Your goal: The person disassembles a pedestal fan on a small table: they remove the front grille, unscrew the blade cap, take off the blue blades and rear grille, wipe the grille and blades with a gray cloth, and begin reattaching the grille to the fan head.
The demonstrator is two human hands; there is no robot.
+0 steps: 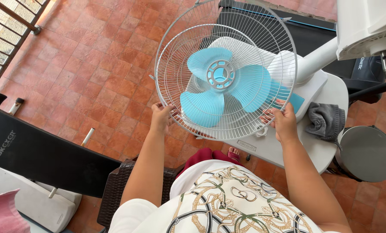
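A white wire fan guard (171, 51) with a light blue three-bladed fan blade (221, 84) behind it faces me. My left hand (160, 116) grips the guard's lower left rim. My right hand (283, 123) holds the lower right rim. The fan's white motor housing (283, 67) and neck (318, 58) lie behind the guard, over its white round base (326, 146). A grey cloth (326, 121) lies on the base, just right of my right hand.
Terracotta floor tiles (98, 64) spread all around. A black padded bench (37, 151) is at the left, a dark wicker seat (115, 185) below me, a round metal lid (367, 153) at right, and a railing (7, 26) at top left.
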